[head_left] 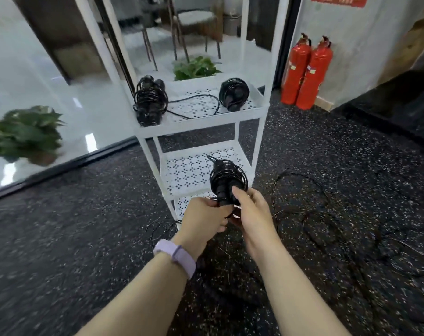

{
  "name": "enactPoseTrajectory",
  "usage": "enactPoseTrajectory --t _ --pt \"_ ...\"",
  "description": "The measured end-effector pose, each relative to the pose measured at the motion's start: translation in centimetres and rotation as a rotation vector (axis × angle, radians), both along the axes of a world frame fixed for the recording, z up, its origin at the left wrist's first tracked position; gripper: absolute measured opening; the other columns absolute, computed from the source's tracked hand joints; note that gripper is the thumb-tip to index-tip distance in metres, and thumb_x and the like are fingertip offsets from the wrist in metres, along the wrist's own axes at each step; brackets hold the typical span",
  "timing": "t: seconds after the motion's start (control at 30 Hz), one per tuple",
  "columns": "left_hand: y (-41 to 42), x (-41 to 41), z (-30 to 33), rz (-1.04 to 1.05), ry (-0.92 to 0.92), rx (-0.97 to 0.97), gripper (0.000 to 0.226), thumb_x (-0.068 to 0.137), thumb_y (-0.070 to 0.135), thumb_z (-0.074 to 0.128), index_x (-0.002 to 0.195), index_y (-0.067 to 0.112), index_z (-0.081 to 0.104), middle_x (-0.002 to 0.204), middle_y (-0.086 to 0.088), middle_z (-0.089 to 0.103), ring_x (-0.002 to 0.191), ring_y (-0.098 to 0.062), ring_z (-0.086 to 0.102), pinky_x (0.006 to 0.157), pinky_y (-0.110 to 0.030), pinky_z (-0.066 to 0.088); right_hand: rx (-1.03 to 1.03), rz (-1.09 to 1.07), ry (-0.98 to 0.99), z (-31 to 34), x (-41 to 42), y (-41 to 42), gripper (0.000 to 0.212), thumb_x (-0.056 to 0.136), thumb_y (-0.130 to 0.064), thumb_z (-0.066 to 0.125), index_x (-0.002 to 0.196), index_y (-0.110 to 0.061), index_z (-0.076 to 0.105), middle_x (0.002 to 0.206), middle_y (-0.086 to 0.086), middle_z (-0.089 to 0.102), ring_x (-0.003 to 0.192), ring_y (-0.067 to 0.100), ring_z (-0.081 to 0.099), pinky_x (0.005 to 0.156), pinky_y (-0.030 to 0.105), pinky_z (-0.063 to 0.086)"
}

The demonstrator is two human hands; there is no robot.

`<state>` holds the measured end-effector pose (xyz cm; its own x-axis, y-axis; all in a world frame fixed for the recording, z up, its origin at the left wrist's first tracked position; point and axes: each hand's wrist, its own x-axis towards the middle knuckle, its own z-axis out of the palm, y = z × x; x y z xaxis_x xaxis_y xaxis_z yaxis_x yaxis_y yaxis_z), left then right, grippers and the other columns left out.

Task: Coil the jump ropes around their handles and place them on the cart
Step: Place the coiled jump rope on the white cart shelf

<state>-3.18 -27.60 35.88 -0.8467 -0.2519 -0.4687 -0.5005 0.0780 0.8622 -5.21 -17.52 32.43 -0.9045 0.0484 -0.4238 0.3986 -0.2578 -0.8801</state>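
Note:
A black jump rope point(226, 180), its cord wound around the two handles, is held upright in front of the white cart point(201, 122). My left hand point(206, 219) grips the lower end of the handles. My right hand point(251, 209) holds the handles from the right, thumb pressed on the coil. Two more coiled black jump ropes lie on the cart's upper shelf: one at the left point(149, 101), one at the right point(233, 93), with a loose cord loop between them. Thin black ropes point(310, 214) lie uncoiled on the floor to the right.
The cart has perforated white shelves; the lower shelf point(189, 168) sits behind the held rope. Two red fire extinguishers point(305, 71) stand by the wall at the right. A glass wall point(36, 93) runs along the left, with potted plants point(26, 134) behind it. The floor is dark speckled.

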Motion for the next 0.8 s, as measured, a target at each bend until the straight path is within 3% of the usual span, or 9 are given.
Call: enactPoseTrajectory --t 0.1,0.2,0.27,0.33,0.4,0.5,0.6,0.73,0.8 --pt "-1.9 -0.9 -2.2 -0.031 -0.040 -0.132 0.017 0.091 0.013 0.071 0.076 0.010 0.064 0.064 -0.007 0.066 0.059 -0.020 0.060 0.064 -0.035 0.056 -0.012 0.057 -0.044 -1.9 -0.5 -1.8 0.046 0.090 -0.043 0.073 0.130 -0.024 0.059 0.117 0.002 0.074 0.102 0.019 0.072 0.090 0.044 0.061" --pt "-3.8 -2.1 -3.9 0.021 -0.041 -0.182 0.013 0.089 0.014 0.070 0.079 0.006 0.071 0.069 -0.010 0.072 0.065 -0.026 0.067 0.076 -0.046 0.061 -0.062 0.085 -0.075 -2.9 -1.5 -3.4 0.038 0.098 -0.030 0.069 0.131 -0.022 0.052 0.116 0.002 0.067 0.094 0.010 0.070 0.068 0.027 0.061" --pt "-4.9 -3.1 -5.0 0.075 -0.036 -0.148 0.011 0.085 0.015 0.069 0.079 0.007 0.075 0.078 -0.013 0.076 0.073 -0.027 0.071 0.081 -0.050 0.061 -0.063 0.134 -0.068 -3.3 -2.5 -4.6 0.051 0.094 -0.036 0.074 0.134 -0.021 0.048 0.119 0.003 0.066 0.103 0.013 0.070 0.079 0.030 0.062" --pt "-5.6 -4.4 -6.1 0.124 -0.035 -0.067 0.017 0.076 0.023 0.070 0.083 0.009 0.079 0.082 -0.010 0.078 0.080 -0.026 0.075 0.084 -0.051 0.061 -0.011 0.190 -0.037 -3.3 -3.5 -6.1 0.089 0.074 -0.056 0.082 0.144 -0.021 0.042 0.124 0.001 0.066 0.112 0.018 0.069 0.101 0.044 0.057" --pt "-6.2 -5.8 -6.9 0.232 -0.042 -0.041 0.022 0.073 0.025 0.072 0.084 0.006 0.077 0.082 -0.011 0.078 0.079 -0.029 0.075 0.077 -0.046 0.062 0.028 0.222 -0.017 -3.8 -4.7 -7.2 0.105 0.067 -0.062 0.080 0.152 -0.021 0.035 0.126 0.000 0.065 0.115 0.021 0.068 0.108 0.049 0.051" --pt "-7.3 -8.0 -7.5 0.354 -0.052 -0.211 0.019 0.087 0.022 0.071 0.083 0.003 0.074 0.084 -0.014 0.074 0.067 -0.025 0.066 0.051 -0.026 0.049 0.103 0.251 0.007 -4.8 -6.3 -7.9 0.079 0.091 -0.047 0.073 0.154 -0.020 0.034 0.119 -0.005 0.063 0.115 0.021 0.065 0.109 0.049 0.049" --pt "-8.2 -10.4 -8.4 0.418 -0.050 -0.270 0.019 0.089 0.020 0.070 0.081 0.004 0.070 0.083 -0.013 0.073 0.079 -0.029 0.071 0.065 -0.035 0.060 0.138 0.287 0.039 -6.1 -8.1 -8.2 0.062 0.099 -0.039 0.066 0.151 -0.020 0.038 0.112 -0.006 0.063 0.110 0.021 0.067 0.106 0.050 0.051" --pt "-8.9 -12.6 -9.7 0.382 -0.069 -0.279 0.015 0.096 0.020 0.063 0.093 0.005 0.065 0.093 -0.008 0.069 0.089 -0.023 0.065 0.079 -0.032 0.057 0.114 0.303 0.008 -7.2 -9.5 -8.2 0.035 0.103 -0.029 0.059 0.136 -0.021 0.048 0.111 0.006 0.068 0.087 0.018 0.073 0.083 0.035 0.056" --pt "-8.9 -13.3 -10.2 0.353 -0.117 -0.285 0.027 0.104 0.025 0.051 0.082 0.012 0.058 0.081 -0.001 0.060 0.077 -0.016 0.058 0.066 -0.025 0.048 0.155 0.311 0.009 -8.1 -9.9 -7.9 0.031 0.103 -0.029 0.058 0.132 -0.021 0.051 0.112 0.009 0.070 0.083 0.019 0.073 0.077 0.034 0.053"
